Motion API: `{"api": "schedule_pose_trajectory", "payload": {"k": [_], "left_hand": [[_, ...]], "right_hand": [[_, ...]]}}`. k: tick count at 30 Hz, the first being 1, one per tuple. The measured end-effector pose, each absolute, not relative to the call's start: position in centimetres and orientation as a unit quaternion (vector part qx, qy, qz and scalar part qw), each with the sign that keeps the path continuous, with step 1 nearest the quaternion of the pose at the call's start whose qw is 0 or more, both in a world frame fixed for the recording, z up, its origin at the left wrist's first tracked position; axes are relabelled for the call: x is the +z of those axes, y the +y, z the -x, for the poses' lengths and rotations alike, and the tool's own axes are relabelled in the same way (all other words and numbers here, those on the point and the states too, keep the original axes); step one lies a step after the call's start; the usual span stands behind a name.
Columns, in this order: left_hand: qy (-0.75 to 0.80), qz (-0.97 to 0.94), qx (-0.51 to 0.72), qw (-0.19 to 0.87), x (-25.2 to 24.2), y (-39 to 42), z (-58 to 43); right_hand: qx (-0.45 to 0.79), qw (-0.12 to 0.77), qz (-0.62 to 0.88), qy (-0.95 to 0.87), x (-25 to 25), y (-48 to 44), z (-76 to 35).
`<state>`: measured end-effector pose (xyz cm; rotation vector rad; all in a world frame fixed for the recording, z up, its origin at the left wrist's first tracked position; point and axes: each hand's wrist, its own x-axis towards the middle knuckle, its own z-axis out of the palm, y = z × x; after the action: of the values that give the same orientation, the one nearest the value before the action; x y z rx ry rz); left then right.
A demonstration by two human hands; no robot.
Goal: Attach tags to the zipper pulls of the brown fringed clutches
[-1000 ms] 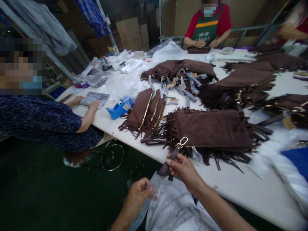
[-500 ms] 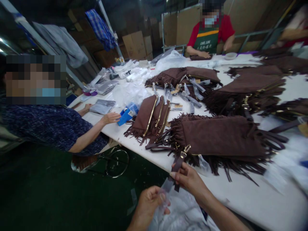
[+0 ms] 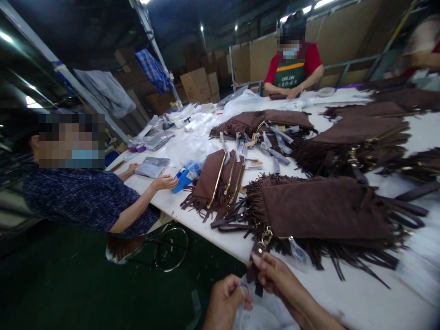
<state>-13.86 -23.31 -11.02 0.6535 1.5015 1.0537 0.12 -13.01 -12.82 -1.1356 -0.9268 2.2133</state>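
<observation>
At the table's near edge my right hand (image 3: 275, 272) is closed on a dark brown wrist strap (image 3: 260, 250). A gold clasp (image 3: 266, 236) joins this strap to the corner of a brown fringed bag (image 3: 319, 208), which lies flat on top of others. Just left of it, my left hand (image 3: 228, 295) pinches a small clear plastic sleeve (image 3: 244, 300) by the strap's lower end. Whether the strap's tip is inside the sleeve I cannot tell. Another clear sleeve (image 3: 298, 251) hangs from the bag's front edge.
Brown pouches with gold zips (image 3: 215, 176) lie beside a blue tape dispenser (image 3: 185, 176) on the white table (image 3: 185, 213). More fringed bags (image 3: 350, 137) are piled beyond. One co-worker (image 3: 92, 192) sits at left, another (image 3: 292, 68) works across the table. A stool (image 3: 172, 247) stands below.
The view has shifted, so the scene sits lower and further right. Both hands keep their hold on the strap and the sleeve. The left co-worker's hand stays near the tape dispenser.
</observation>
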Motion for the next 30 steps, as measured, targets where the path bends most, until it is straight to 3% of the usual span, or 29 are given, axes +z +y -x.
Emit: {"api": "schedule_pose_trajectory", "payload": {"k": [5,13,30], "left_hand": [[0.671,-0.327,0.412,0.522,-10.1,-23.4,14.4],[0.654,-0.235,0.432,0.575,-9.9,-20.8,12.8],[0.608,-0.192,0.49,0.595,-9.2,-16.2,10.2]], "right_hand": [[0.792,0.328,0.439,-0.27,-11.6,-11.4,-0.1],[0.786,0.317,0.452,-0.278,-11.7,-11.3,-0.9],[0.636,0.297,0.43,-0.568,-11.5,-10.5,-3.0]]}}
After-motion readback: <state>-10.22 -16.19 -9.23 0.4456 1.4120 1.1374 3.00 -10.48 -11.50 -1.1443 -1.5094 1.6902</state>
